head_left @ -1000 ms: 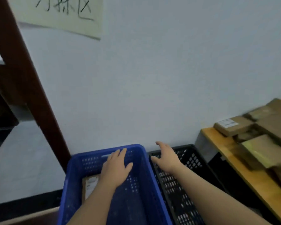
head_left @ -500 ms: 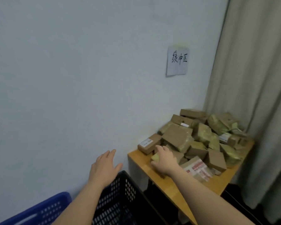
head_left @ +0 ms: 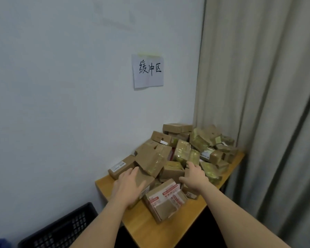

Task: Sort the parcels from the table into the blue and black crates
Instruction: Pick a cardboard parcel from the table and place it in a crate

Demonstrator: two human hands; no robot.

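Hands, left [head_left: 128, 187] and right [head_left: 193, 177], lie open-fingered on parcels [head_left: 155, 158] below wall sign [head_left: 148, 70] reading 缓冲区.

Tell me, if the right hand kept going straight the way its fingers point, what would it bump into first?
Probably the tape-wrapped parcel just beyond the right hand, in the pile on the wooden table. Depth is hard to judge; its fingers may already touch a lower box.

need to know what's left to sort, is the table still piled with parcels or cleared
Still piled. Brown cardboard parcels lie heaped on the wooden table against the wall, several stacked and tilted on each other.
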